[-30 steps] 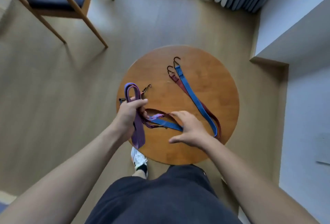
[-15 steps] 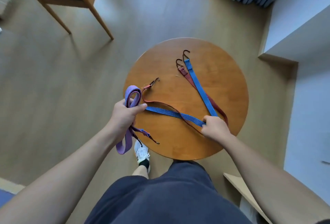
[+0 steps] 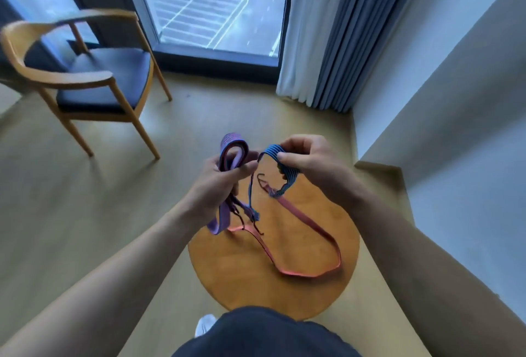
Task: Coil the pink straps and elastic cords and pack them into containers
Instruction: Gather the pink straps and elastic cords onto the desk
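Both hands are raised above the round wooden tabletop [image 3: 287,297].

Left hand [image 3: 220,186]: the fingers [image 3: 245,170] are curled around a folded purple strap [image 3: 233,147]. Its looped top stands above the fist. One tail hangs below the hand, just past the tabletop's left edge.

Right hand [image 3: 311,167]: the fingers [image 3: 289,156] pinch a blue elastic cord [image 3: 272,150] at the top of its arc, thumb against fingertips. From the pinch, one side of the cord crosses to the left hand, and a thin length hangs down from there. The other side bunches under the right palm and runs down to a dark hook [image 3: 260,179]. We cannot tell which cord that hook ends.

A pink strap [image 3: 310,227] starts near the hook and runs down and right across the tabletop. It turns in a wide loop near the right rim and comes back toward the ends dangling under the left hand. The loop appears to rest on the wood. We cannot tell whether its upper end is lifted.

Surroundings:
- A wooden chair [image 3: 94,75] with a dark seat stands well apart at the upper left, on the pale floor [image 3: 71,200].
- A window [image 3: 205,1] is behind it.
- Grey and white curtains [image 3: 341,32] hang at the right.
- A white shoe [image 3: 205,325] shows at the bottom edge.
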Available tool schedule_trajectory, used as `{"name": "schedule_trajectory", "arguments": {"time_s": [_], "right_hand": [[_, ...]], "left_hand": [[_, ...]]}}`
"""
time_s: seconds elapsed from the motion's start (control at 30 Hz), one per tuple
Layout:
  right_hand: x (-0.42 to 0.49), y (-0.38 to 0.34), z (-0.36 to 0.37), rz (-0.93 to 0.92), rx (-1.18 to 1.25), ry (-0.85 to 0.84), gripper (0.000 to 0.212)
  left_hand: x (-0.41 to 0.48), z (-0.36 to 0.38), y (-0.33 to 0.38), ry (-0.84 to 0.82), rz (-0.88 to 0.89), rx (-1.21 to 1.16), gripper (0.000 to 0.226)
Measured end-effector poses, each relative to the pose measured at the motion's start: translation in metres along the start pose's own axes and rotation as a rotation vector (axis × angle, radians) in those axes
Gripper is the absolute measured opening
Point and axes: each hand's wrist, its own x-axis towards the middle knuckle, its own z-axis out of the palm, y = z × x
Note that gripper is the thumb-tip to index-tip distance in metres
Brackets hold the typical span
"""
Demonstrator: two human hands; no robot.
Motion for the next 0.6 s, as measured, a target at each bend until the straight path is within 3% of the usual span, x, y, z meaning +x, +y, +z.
{"name": "schedule_trajectory", "arguments": {"time_s": [0.1, 0.23, 0.33, 0.53, 0.6], "right_hand": [[-0.005, -0.038, -0.003, -0.13, 0.101, -0.011, 0.021], [-0.015, -0.069, -0.007, -0.263, 0.143, 0.061, 0.021], [-0.023, -0.079, -0.012, -0.297, 0.172, 0.149, 0.021], [-0.039, -0.091, -0.025, -0.35, 0.204, 0.312, 0.025], [-0.042, -0.095, -0.031, -0.374, 0.21, 0.346, 0.022]], "left_hand": [[-0.004, 0.01, 0.031, -0.114, 0.1, -0.083, 0.022], [-0.009, 0.023, 0.059, -0.242, 0.199, -0.2, 0.027], [-0.009, 0.031, 0.065, -0.23, 0.224, -0.105, 0.054], [-0.008, 0.049, 0.061, -0.238, 0.2, 0.059, 0.04], [-0.009, 0.056, 0.057, -0.272, 0.202, 0.077, 0.023]]}}
